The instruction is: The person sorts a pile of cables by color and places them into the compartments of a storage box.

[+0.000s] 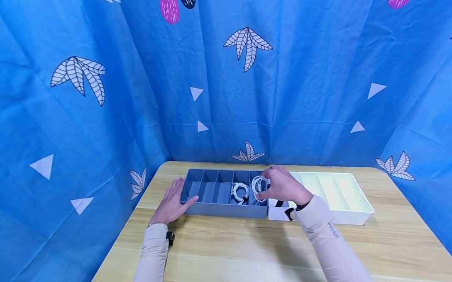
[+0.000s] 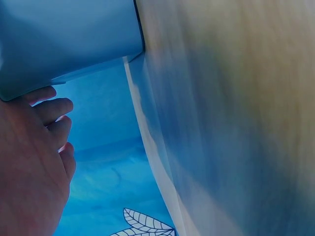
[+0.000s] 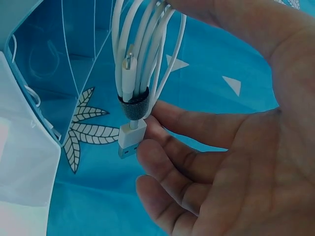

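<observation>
My right hand (image 1: 286,188) pinches a coiled white USB cable (image 3: 142,54) over the right end of a grey-blue divided box (image 1: 223,210). A black strap (image 3: 134,103) binds the coil, with the metal USB plug (image 3: 129,149) hanging below it beside my fingertips. Another white coiled cable (image 1: 240,193) lies in a compartment of the same box, left of the held one. My left hand (image 1: 171,204) rests against the box's left end, fingers extended along its side and thumb at the front rim.
A white divided box (image 1: 352,218) stands end to end with the grey-blue one, on its right. Inside its left part, partly covered by my right hand, is something with a black band (image 1: 279,204). A blue patterned curtain (image 1: 309,98) surrounds the wooden table (image 1: 222,248).
</observation>
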`<state>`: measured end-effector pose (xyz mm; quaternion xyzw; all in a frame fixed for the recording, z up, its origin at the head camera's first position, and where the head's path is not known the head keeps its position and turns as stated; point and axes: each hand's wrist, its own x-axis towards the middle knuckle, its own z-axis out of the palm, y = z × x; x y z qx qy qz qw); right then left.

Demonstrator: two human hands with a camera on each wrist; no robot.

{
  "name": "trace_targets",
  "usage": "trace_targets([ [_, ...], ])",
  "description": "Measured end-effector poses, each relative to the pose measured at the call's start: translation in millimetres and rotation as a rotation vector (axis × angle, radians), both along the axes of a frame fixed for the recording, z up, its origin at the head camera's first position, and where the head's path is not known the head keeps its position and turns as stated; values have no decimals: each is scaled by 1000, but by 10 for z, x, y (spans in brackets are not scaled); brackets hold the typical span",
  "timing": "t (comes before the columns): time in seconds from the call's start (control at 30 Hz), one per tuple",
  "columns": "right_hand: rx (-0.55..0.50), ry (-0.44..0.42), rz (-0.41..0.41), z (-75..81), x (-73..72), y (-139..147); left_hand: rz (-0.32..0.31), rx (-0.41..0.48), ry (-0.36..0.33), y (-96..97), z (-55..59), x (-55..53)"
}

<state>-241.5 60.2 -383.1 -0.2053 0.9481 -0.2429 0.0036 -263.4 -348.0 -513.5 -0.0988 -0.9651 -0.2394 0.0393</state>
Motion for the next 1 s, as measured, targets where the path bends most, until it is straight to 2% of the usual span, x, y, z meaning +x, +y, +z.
trace_targets([
  [0.43,3,21,45,2,-51,-123,3,-4,4,8,-2,-7],
  [0.63,21,17,40,5,-62,-191,2,2,-3,1,-12,-6],
  [0.8,50,38,77,14,-110,-251,2,4,4,-2,-14,-6],
  [1.0,7,56,138,29,-146,-293,2,-1,1,-1,-5,-7],
])
